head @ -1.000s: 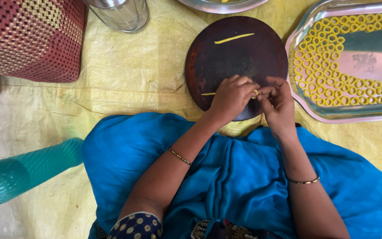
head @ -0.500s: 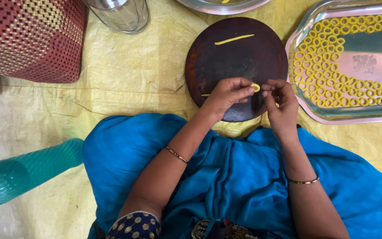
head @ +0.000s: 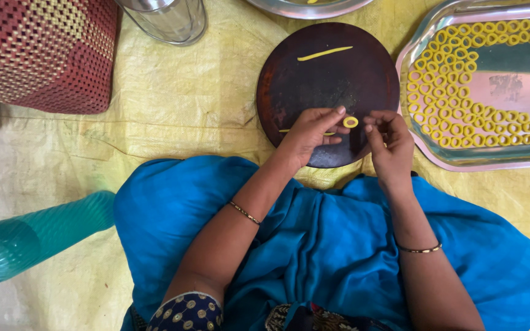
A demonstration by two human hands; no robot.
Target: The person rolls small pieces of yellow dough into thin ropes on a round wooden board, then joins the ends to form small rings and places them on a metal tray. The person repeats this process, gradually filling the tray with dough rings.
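Observation:
A small yellow dough ring [head: 351, 122] is pinched at the fingertips of my left hand [head: 311, 133], over the near edge of a round dark wooden board [head: 320, 86]. My right hand [head: 389, 146] hovers just right of the ring, fingers curled, holding nothing that I can see. A thin yellow dough strip [head: 324, 54] lies on the far part of the board. Another short strip [head: 284, 130] peeks out under my left hand. Blue cloth covers my lap.
A steel tray [head: 427, 153] at the right holds several rows of yellow dough rings [head: 455, 116]. A red woven basket [head: 41, 52] stands at far left, a steel container [head: 170, 21] beside it, a green plastic bottle [head: 32, 236] lies at lower left. Yellow sheet underneath.
My hands have drawn apart. The dough they worked together a second ago is now a closed ring held by the left hand alone.

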